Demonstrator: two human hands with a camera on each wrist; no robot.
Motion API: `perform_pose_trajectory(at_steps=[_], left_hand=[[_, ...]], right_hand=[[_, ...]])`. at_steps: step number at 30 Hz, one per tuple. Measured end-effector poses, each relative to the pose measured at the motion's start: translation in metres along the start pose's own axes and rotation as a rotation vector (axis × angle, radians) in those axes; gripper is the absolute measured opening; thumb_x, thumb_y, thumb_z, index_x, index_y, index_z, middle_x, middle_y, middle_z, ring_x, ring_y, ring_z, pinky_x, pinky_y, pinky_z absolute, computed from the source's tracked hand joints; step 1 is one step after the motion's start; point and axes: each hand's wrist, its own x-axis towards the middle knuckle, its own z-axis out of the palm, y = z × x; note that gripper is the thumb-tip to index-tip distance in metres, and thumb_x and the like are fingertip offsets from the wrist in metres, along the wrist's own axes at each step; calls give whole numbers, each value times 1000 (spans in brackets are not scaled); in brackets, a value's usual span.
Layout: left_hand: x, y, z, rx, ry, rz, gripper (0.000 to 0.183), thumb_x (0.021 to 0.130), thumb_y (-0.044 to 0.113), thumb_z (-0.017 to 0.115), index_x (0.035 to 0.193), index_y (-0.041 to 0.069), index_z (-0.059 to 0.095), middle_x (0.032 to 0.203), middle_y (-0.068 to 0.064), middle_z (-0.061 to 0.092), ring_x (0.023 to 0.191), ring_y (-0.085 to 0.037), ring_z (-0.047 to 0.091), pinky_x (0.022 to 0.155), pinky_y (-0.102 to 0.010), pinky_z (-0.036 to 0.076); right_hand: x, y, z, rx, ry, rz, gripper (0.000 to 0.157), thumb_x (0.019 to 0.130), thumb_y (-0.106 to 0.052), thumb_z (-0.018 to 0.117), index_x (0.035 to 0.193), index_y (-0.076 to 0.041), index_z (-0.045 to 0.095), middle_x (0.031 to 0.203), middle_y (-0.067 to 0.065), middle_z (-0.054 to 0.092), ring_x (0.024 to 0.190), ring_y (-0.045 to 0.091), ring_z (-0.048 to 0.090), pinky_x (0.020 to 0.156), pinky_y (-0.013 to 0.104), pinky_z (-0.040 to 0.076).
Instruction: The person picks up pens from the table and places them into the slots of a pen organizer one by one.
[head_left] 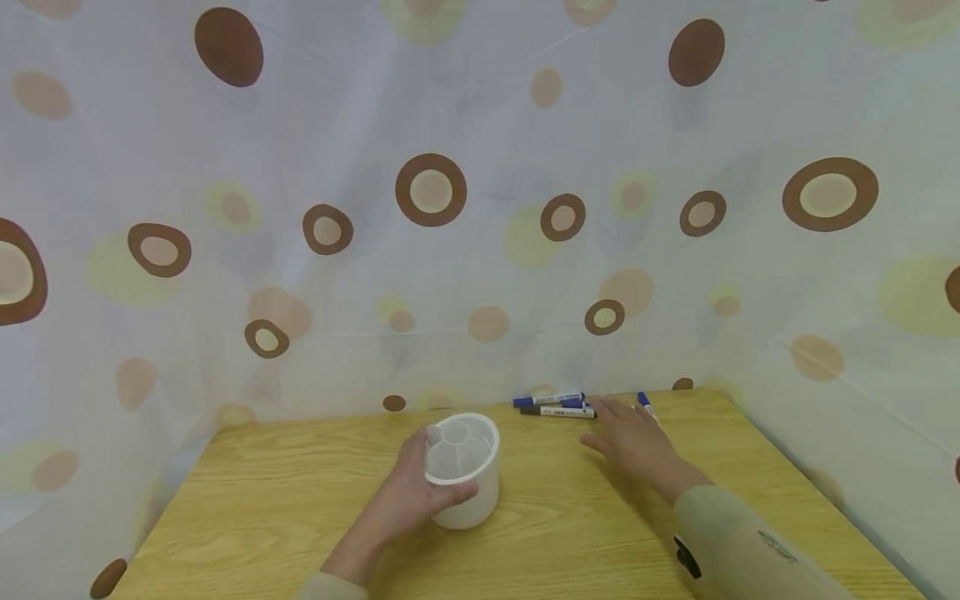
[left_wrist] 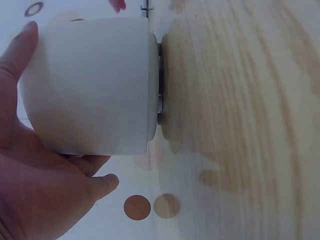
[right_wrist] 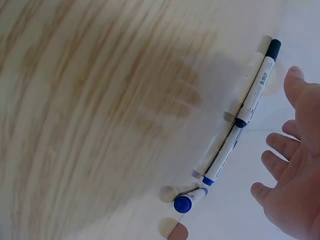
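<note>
A white round pen holder with divided compartments stands upright near the middle of the table. My left hand grips it from the left, thumb in front and fingers around the far side. Seen from the left wrist, the holder's side wall fills the hand, and its base is at the tabletop; I cannot tell whether it touches. My right hand is over the back right, fingers spread and holding nothing. Nearby lie a black-capped marker, a blue-capped marker and another blue-capped marker.
The wood-grain table ends at a pale curtain with brown and yellow circles, which rises behind it and along both sides. The markers lie close to the table's back edge, near the curtain.
</note>
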Motion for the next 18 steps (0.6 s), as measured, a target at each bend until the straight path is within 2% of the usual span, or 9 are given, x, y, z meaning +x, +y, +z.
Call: perform_pose_trajectory(at_steps=[4, 12, 15, 18], left_hand=[[-3, -1, 0, 11, -14, 15, 97, 83, 36, 100, 156, 3, 45, 143, -18, 53, 126, -32, 61, 110, -59, 49], [-5, 1, 0, 28, -40, 26, 102, 85, 39, 98, 160, 2, 40, 146, -20, 51, 128, -34, 60, 111, -61, 49], [-5, 0, 1, 24, -49, 21, 104, 85, 39, 98, 162, 2, 38, 147, -20, 50, 129, -34, 60, 111, -62, 49], [-5, 0, 1, 18, -58, 22, 104, 85, 40, 97, 162, 3, 38, 147, -19, 50, 129, -34, 60, 112, -61, 49]], right_hand=[[4, 0, 4, 25, 0, -7, 67, 110, -36, 70, 160, 4, 49, 160, 30, 51, 146, 52, 50, 122, 77, 26], [13, 8, 14, 86, 10, 7, 62, 110, -32, 69, 155, 8, 53, 159, 32, 52, 148, 55, 46, 123, 77, 24], [16, 11, 17, 92, 8, 2, 61, 110, -30, 70, 155, 8, 54, 158, 32, 53, 147, 56, 47, 122, 77, 27], [19, 13, 19, 101, 26, -9, 57, 110, -27, 71, 152, 8, 57, 155, 32, 56, 143, 56, 51, 120, 74, 34]])
